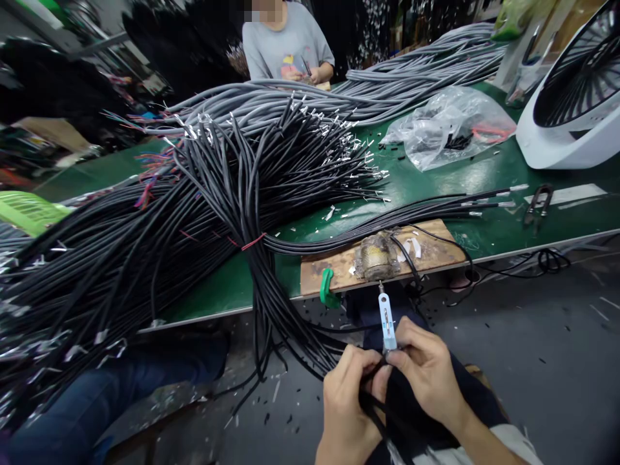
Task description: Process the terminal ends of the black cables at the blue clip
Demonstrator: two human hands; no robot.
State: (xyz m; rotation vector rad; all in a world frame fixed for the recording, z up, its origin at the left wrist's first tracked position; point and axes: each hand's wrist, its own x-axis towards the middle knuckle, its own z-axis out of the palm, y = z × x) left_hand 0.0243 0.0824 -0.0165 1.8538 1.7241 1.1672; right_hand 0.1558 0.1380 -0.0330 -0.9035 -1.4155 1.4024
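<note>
My left hand [351, 394] is closed around black cable [372, 403], which runs down past its fingers. My right hand [429, 368] pinches close beside it, thumb and fingers at the lower end of a light blue plastic tool [386, 321]; what lies between those fingertips is hidden. The blue tool hangs from the metal shaft of a small motor [376, 257] wrapped in clear tape. That motor sits on a wooden board [322, 274] at the table edge. A bundle of black cables [256, 278], tied with a red tie [252, 241], droops from the table towards my left hand.
Loose black cables [310, 161] with white ends and grey cables [416, 74] cover the green table [477, 236]. A green clamp [328, 289] grips the board's edge. At right are a plastic bag [445, 126], a white fan [569, 139] and a shackle [538, 200]. A person [290, 42] sits opposite.
</note>
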